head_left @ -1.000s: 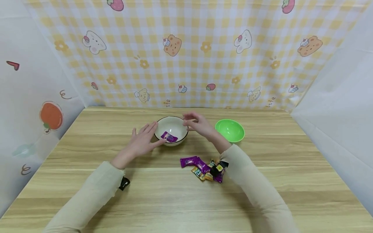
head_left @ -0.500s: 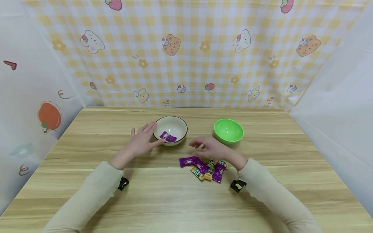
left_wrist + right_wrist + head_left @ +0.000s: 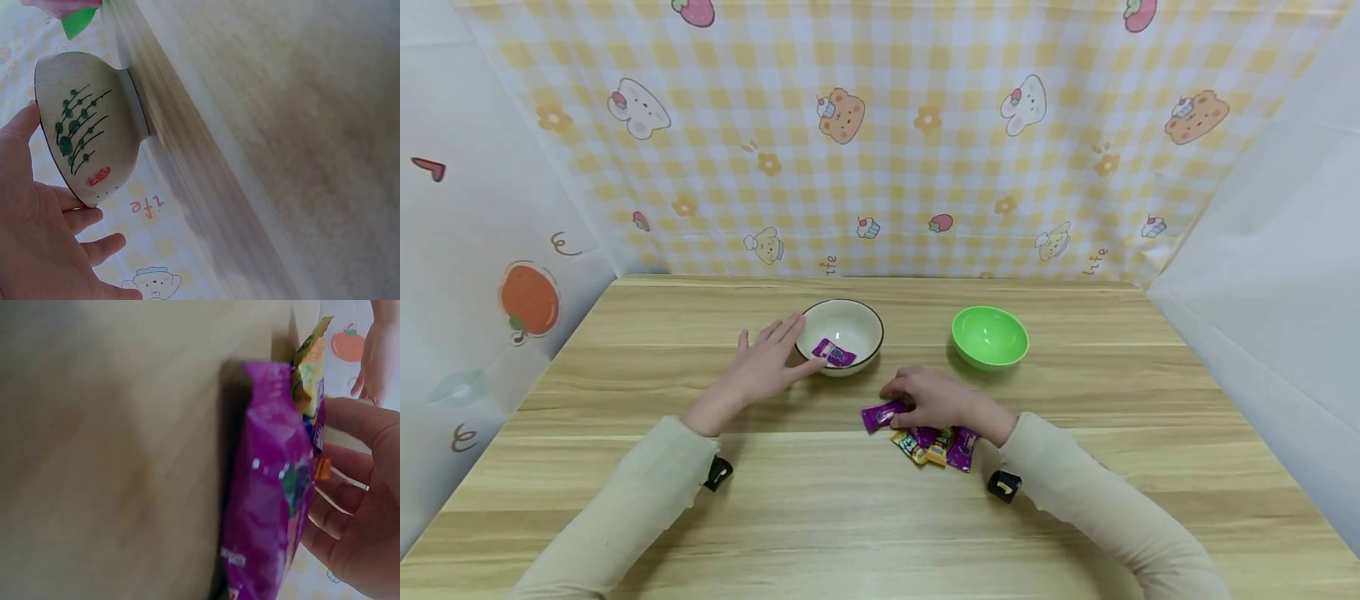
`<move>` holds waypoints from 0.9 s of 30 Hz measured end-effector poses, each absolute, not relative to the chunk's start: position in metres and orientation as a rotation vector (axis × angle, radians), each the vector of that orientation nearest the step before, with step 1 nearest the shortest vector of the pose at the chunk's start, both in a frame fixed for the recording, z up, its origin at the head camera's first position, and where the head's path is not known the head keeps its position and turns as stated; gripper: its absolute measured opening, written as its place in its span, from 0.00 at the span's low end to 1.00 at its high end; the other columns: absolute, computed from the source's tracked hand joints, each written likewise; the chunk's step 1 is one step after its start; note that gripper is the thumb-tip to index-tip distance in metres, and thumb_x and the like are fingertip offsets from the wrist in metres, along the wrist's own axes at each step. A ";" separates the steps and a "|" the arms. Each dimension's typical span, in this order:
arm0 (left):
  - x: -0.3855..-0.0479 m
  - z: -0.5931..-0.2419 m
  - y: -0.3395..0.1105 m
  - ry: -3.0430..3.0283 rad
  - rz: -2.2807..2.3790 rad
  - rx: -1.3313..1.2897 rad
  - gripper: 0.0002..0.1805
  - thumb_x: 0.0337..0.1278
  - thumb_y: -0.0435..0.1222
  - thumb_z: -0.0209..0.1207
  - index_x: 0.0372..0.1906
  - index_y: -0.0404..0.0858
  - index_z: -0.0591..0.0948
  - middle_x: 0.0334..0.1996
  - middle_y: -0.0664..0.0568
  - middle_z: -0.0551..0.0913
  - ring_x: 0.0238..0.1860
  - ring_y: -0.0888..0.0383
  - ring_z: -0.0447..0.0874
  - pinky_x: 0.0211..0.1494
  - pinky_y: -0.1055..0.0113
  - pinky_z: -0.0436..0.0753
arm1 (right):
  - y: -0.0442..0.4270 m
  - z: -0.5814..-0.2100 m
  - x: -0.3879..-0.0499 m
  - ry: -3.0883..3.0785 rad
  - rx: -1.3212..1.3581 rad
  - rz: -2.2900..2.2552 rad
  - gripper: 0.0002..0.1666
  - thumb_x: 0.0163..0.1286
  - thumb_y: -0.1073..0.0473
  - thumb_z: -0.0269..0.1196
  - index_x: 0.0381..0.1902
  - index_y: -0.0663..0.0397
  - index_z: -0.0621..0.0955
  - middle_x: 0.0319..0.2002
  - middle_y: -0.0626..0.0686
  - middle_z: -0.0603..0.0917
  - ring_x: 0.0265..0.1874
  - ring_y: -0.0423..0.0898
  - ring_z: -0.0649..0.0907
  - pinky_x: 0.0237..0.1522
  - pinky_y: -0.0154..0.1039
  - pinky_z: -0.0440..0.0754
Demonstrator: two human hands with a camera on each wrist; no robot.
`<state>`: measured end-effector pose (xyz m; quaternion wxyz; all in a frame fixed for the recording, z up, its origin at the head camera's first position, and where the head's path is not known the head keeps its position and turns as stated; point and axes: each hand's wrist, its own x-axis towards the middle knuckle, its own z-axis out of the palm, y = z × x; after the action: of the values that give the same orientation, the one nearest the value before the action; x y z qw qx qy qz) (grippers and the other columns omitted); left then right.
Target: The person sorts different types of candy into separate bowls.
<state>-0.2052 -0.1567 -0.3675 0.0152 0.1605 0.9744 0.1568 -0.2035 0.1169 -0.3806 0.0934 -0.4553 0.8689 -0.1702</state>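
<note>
My left hand (image 3: 765, 364) rests against the rim of a cream bowl (image 3: 857, 329), fingers straight and spread, thumb by the near side. Green leaf sprigs and a red mark decorate the bowl's outside (image 3: 81, 125) in the left wrist view. Inside lies one purple-wrapped candy (image 3: 833, 353). Low over the candy pile, my right hand (image 3: 934, 398) has its thumb and forefinger apart on either side of a purple candy (image 3: 880, 416); no firm pinch shows. Other purple candies (image 3: 962, 450) and yellow-wrapped candies (image 3: 910, 447) lie beneath and beside that hand, partly hidden.
A green bowl (image 3: 990, 337) stands right of the cream bowl, behind my right hand. The wooden table (image 3: 820, 517) meets a yellow checked cloth (image 3: 887, 183) at the back. White cloth walls (image 3: 467, 275) flank both sides.
My right hand has come back from the cream bowl's right rim, down to the candy pile, and its fingertips now reach the leftmost purple candy. The left hand stays at the bowl.
</note>
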 end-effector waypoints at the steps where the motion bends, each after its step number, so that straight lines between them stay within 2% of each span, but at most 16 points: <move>1: -0.205 -0.367 -0.157 3.032 0.486 0.499 0.48 0.52 0.65 0.40 0.68 0.36 0.48 0.67 0.45 0.47 0.65 0.43 0.44 0.57 0.37 0.32 | 0.116 -0.380 -0.203 2.577 -1.349 -0.502 0.23 0.53 0.53 0.65 0.45 0.59 0.78 0.36 0.49 0.76 0.34 0.41 0.74 0.41 0.34 0.72; 6: -0.204 -0.366 -0.156 3.025 0.491 0.496 0.48 0.51 0.65 0.40 0.68 0.36 0.48 0.67 0.46 0.46 0.65 0.43 0.44 0.57 0.37 0.31 | 0.115 -0.380 -0.202 2.586 -1.322 -0.510 0.18 0.52 0.56 0.66 0.41 0.56 0.80 0.32 0.46 0.73 0.31 0.40 0.73 0.37 0.33 0.72; 14: -0.204 -0.365 -0.156 3.017 0.511 0.484 0.48 0.51 0.65 0.41 0.68 0.36 0.48 0.67 0.47 0.46 0.65 0.43 0.43 0.57 0.38 0.30 | 0.119 -0.383 -0.207 2.568 -1.268 -0.587 0.14 0.55 0.55 0.64 0.39 0.54 0.80 0.35 0.46 0.79 0.34 0.39 0.76 0.41 0.35 0.72; 22: -0.205 -0.367 -0.156 3.017 0.502 0.484 0.49 0.50 0.67 0.39 0.68 0.37 0.47 0.67 0.47 0.46 0.65 0.43 0.43 0.57 0.38 0.30 | 0.129 -0.379 -0.215 2.453 -1.074 -0.844 0.10 0.57 0.55 0.63 0.37 0.51 0.81 0.30 0.41 0.79 0.29 0.37 0.76 0.34 0.33 0.74; 27: -0.205 -0.367 -0.156 3.021 0.496 0.484 0.49 0.50 0.67 0.39 0.68 0.36 0.47 0.67 0.47 0.46 0.65 0.43 0.44 0.57 0.38 0.31 | 0.137 -0.373 -0.222 2.367 -0.868 -1.057 0.13 0.58 0.54 0.62 0.40 0.53 0.80 0.31 0.45 0.80 0.31 0.42 0.78 0.36 0.37 0.75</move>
<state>-0.2055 -0.1565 -0.3671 0.0210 0.1562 0.9744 0.1601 -0.2221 0.1370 -0.3730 0.2024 -0.3110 0.8479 -0.3786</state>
